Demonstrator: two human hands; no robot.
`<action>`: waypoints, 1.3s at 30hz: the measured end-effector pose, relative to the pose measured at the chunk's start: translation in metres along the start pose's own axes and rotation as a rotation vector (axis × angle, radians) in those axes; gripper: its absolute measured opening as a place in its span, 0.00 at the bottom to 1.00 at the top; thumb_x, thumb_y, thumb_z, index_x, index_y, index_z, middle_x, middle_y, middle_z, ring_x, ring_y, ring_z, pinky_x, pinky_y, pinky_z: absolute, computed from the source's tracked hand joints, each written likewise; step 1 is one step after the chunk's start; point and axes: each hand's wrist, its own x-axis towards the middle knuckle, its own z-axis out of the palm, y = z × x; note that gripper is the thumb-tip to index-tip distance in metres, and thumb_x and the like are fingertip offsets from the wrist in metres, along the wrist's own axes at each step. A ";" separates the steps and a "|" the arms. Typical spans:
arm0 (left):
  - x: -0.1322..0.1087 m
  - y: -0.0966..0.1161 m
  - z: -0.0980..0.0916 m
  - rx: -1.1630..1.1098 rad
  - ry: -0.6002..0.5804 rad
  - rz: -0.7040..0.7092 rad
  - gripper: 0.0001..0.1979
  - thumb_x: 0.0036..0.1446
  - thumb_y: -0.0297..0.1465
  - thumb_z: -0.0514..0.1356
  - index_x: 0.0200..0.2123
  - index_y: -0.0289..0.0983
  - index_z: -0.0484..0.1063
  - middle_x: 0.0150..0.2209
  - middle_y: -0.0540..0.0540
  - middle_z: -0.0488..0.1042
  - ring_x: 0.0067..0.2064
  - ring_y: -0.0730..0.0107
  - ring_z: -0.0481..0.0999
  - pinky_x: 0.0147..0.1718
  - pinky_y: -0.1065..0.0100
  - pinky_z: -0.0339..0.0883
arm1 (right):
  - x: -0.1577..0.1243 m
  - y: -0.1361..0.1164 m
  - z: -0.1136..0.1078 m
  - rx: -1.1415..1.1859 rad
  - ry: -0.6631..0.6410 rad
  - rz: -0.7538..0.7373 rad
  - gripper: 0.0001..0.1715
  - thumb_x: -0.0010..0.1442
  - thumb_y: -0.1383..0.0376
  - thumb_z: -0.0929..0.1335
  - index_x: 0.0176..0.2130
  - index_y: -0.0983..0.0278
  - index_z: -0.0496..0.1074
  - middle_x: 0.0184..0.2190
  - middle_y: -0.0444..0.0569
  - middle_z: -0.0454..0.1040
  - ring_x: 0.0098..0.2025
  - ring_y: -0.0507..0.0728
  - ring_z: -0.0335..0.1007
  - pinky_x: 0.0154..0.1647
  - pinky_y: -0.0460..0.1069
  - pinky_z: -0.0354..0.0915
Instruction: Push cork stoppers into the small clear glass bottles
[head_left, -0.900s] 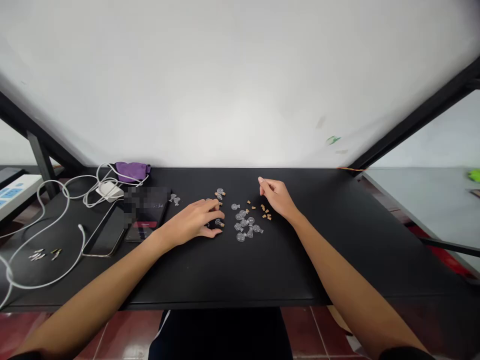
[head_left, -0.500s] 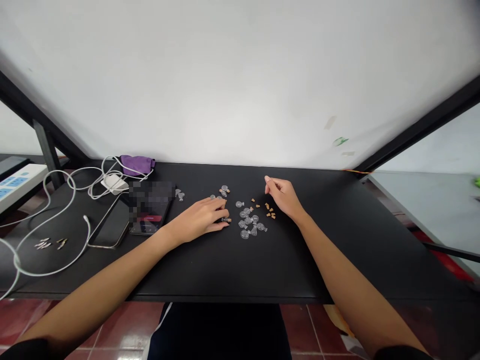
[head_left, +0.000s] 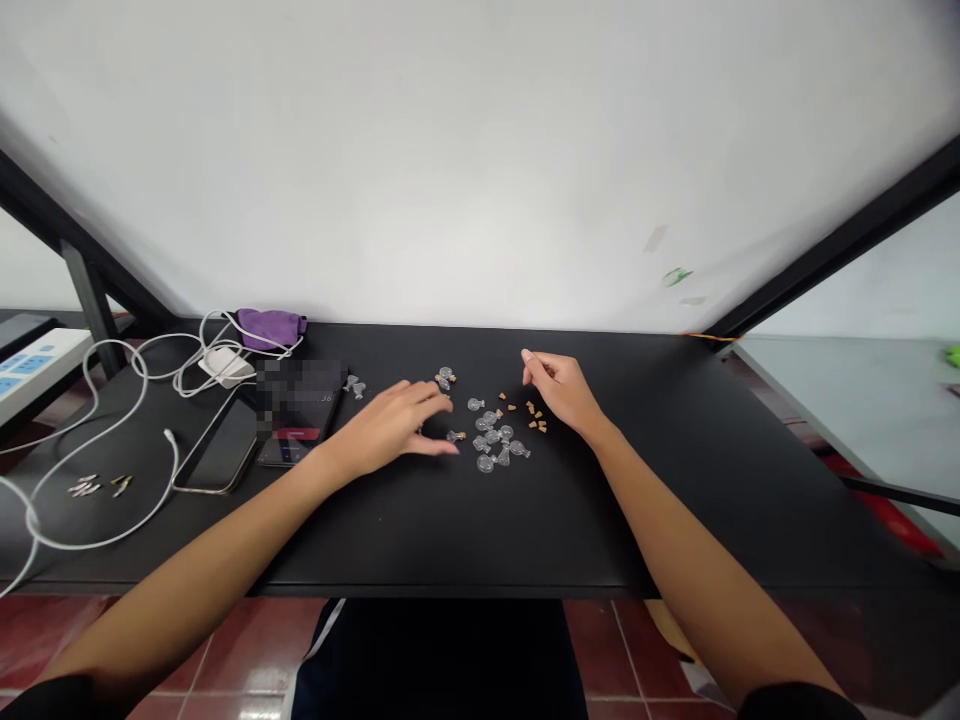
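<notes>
Left hand (head_left: 401,425), palm down above the worktop (head_left: 480,530): grip released, thumb spread well away from the fingers. Just beyond the gap between thumb and forefinger, a corked bottle (head_left: 456,436) lies on its side, its stopper to the right. Right hand (head_left: 559,388), on the far side of the loose corks (head_left: 534,412): fingers curled, thumb against the forefinger; whether this grip encloses anything cannot be told. Between the hands lies a cluster of clear bottles (head_left: 495,437), tipped on their sides and partly touching. A smaller corked group (head_left: 445,377) lies beyond the left fingertips; two bottles (head_left: 355,386) rest just beside the dark tablet (head_left: 304,420). Farther left: a phone (head_left: 217,445), a white cable (head_left: 105,545), a charger (head_left: 226,366), a purple pouch (head_left: 271,328) against the wall (head_left: 480,180), and small metal pieces (head_left: 86,486).
</notes>
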 end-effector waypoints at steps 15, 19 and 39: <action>-0.003 -0.008 -0.027 0.076 -0.166 -0.407 0.28 0.68 0.50 0.55 0.21 0.38 0.60 0.18 0.52 0.61 0.21 0.71 0.59 0.28 0.67 0.45 | 0.001 0.003 0.001 0.012 0.000 -0.016 0.33 0.71 0.46 0.62 0.23 0.63 0.67 0.19 0.41 0.57 0.23 0.52 0.53 0.28 0.50 0.51; -0.007 -0.009 -0.025 0.094 -0.243 -0.351 0.26 0.65 0.50 0.60 0.24 0.39 0.59 0.19 0.53 0.63 0.21 0.70 0.59 0.27 0.67 0.43 | 0.001 0.002 0.000 -0.005 -0.006 -0.015 0.33 0.71 0.46 0.62 0.23 0.62 0.67 0.18 0.41 0.56 0.22 0.52 0.52 0.28 0.50 0.50; 0.001 0.033 0.019 0.186 -0.055 0.108 0.15 0.71 0.43 0.57 0.42 0.37 0.71 0.39 0.45 0.73 0.42 0.61 0.75 0.45 0.61 0.63 | 0.001 -0.005 0.002 -0.014 -0.013 -0.047 0.32 0.71 0.49 0.62 0.22 0.63 0.68 0.18 0.41 0.58 0.22 0.52 0.53 0.28 0.50 0.51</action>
